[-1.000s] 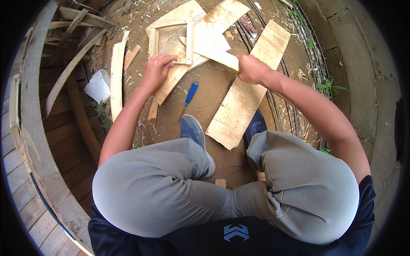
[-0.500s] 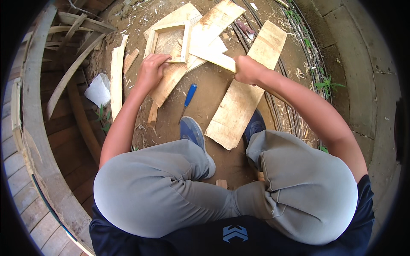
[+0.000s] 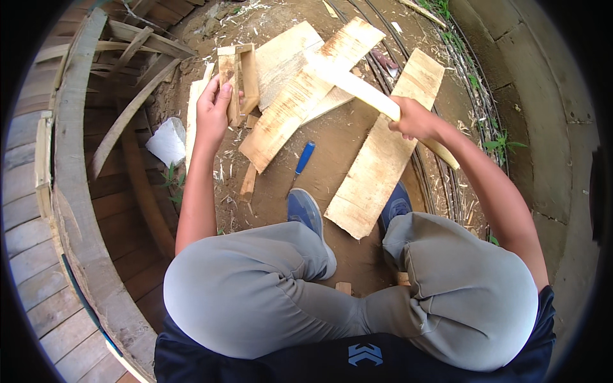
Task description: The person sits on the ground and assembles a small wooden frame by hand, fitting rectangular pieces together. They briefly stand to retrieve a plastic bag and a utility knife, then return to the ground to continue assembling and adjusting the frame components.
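My left hand (image 3: pixel 214 118) is closed on a small rectangular wooden frame (image 3: pixel 228 86), thumb on its near side. The frame stands on edge, its open middle turned toward the right. Gripped in my right hand (image 3: pixel 410 118) is a long, pale, slightly curved wooden handle (image 3: pixel 367 93). One end sticks out past my wrist; its far end is bright over the boards, and I cannot tell whether a tool head is on it. Beneath it lies a stack of rough boards (image 3: pixel 281 124). On the dirt between my hands is a blue-handled screwdriver or chisel (image 3: pixel 306 155).
A long loose board (image 3: pixel 377 172) lies right of centre, by my shoes. Thin metal rods (image 3: pixel 424 175) run behind it along a concrete wall (image 3: pixel 539 127). At left are a white stone-like block (image 3: pixel 168 142) and a curved timber structure (image 3: pixel 76 191). Wood shavings litter the ground.
My left hand has lifted the frame off the boards, moved it left and turned it on edge. My right hand has shifted the handle rightward, away from the frame.
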Motion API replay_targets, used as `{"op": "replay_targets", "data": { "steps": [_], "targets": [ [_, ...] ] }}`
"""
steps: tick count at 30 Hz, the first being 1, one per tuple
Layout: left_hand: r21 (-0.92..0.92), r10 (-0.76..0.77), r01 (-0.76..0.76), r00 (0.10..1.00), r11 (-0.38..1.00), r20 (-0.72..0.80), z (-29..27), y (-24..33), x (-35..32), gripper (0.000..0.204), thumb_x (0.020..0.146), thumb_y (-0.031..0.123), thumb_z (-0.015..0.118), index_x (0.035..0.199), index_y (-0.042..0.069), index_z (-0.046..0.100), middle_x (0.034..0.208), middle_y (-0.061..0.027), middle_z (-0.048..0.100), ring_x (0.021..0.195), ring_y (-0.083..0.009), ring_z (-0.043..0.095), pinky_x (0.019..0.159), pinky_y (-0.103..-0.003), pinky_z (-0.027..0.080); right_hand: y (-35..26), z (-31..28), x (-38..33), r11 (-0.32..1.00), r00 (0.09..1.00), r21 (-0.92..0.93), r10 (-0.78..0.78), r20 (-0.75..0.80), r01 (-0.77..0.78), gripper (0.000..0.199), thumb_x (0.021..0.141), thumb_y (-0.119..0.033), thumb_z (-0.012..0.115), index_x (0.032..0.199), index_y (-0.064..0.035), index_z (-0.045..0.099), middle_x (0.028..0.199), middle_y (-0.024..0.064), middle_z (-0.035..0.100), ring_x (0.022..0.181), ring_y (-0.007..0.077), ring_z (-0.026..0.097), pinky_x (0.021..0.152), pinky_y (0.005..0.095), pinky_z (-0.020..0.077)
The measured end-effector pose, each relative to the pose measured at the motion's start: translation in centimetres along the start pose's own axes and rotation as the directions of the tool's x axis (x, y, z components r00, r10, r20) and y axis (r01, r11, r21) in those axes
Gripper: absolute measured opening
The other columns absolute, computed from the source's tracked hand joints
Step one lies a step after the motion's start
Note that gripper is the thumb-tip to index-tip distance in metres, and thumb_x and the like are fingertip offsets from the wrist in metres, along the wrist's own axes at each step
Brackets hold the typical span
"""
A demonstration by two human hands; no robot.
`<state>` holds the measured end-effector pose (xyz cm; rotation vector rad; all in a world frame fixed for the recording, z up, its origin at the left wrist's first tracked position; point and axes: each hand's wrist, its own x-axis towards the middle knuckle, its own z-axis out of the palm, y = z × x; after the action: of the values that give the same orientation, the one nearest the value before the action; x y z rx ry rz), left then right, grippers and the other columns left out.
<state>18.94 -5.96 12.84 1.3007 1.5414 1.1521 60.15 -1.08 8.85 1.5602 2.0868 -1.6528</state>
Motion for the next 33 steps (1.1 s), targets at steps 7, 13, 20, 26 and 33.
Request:
{"op": "replay_targets", "data": {
  "steps": [7,13,20,26,33],
  "targets": [
    [0.038,-0.161,0.161,0.987,0.986,0.000,-0.6,2.2,-1.2,0.031,0.099,0.021,0.062,0.120,-0.001,0.067,0.100,-0.0016,0.069,0.078,-0.0043,0.062,0.069,-0.023,0.050,2.4,2.3,-1.0,0.897,0.955,-0.400,-0.070,0.288,0.187,0.038,0.073,-0.009,0.072,0.108,-0.0051,0.058,0.097,0.0188,0.069,0.098,0.0372,0.066,0.083,0.0448,0.0505],
    [0.045,-0.204,0.209,0.975,0.977,-0.091,-0.2,2.5,-1.3,0.031,0.096,0.023,0.068,0.120,0.003,0.070,0.091,0.0034,0.069,0.074,-0.0018,0.057,0.062,-0.021,0.045,2.4,4.6,-1.3,0.844,0.925,-0.445,-0.144,0.351,0.300,0.035,0.075,-0.005,0.069,0.108,-0.0067,0.057,0.099,0.0188,0.068,0.102,0.0373,0.065,0.085,0.0458,0.0497],
    [0.047,-0.141,0.147,0.984,0.988,-0.111,0.3,2.5,-1.7,0.033,0.095,0.015,0.070,0.124,0.001,0.068,0.093,0.0020,0.070,0.076,-0.0034,0.059,0.067,-0.022,0.050,2.7,7.4,-1.1,0.814,0.897,-0.401,-0.306,0.319,0.420,0.036,0.079,-0.013,0.073,0.112,-0.0084,0.060,0.110,0.0153,0.060,0.109,0.0369,0.061,0.092,0.0453,0.0500],
    [0.063,-0.030,0.035,0.996,0.997,-0.078,0.7,1.7,-1.8,0.034,0.094,0.007,0.069,0.127,-0.002,0.066,0.101,-0.0030,0.070,0.089,-0.0101,0.063,0.083,-0.026,0.052,2.3,6.4,1.2,0.704,0.869,-0.543,-0.483,0.106,0.457,0.048,0.087,-0.029,0.073,0.127,-0.0082,0.057,0.118,0.0135,0.056,0.115,0.0289,0.058,0.099,0.0423,0.0509],
    [0.161,0.137,-0.147,0.988,0.976,0.075,-0.3,1.8,-2.3,0.024,0.093,0.003,0.068,0.116,-0.004,0.069,0.108,-0.0057,0.068,0.097,-0.0120,0.062,0.087,-0.027,0.050,-1.9,-2.4,8.2,0.793,0.751,-0.585,-0.487,-0.446,0.166,0.049,0.089,-0.010,0.061,0.137,-0.0123,0.051,0.129,0.0147,0.052,0.119,0.0292,0.055,0.101,0.0400,0.0491]
  ]
}}
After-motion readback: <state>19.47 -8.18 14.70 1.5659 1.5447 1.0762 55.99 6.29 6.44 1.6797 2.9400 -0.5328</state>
